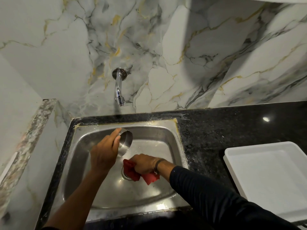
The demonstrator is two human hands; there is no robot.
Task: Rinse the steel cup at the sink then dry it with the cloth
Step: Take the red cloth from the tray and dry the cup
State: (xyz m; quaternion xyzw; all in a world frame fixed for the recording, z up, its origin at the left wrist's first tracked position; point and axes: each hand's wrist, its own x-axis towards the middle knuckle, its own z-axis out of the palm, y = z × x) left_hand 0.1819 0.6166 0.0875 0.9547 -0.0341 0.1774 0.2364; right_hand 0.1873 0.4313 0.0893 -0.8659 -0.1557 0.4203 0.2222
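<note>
My left hand (105, 151) grips the steel cup (125, 143) over the steel sink (178, 141). The cup is tilted, its open mouth turned to the right and away from me. Just below it, my right hand (145, 164) is closed around a bunched red cloth (131, 170), which hangs over the drain. The cloth sits close under the cup without touching it. No water runs from the chrome tap (120, 95) on the wall above the sink's back edge.
A black granite counter (224, 128) surrounds the sink. A white plastic tray (269, 178) lies on it at the right. Marble wall tiles rise behind, and a speckled stone ledge (33, 130) runs along the left.
</note>
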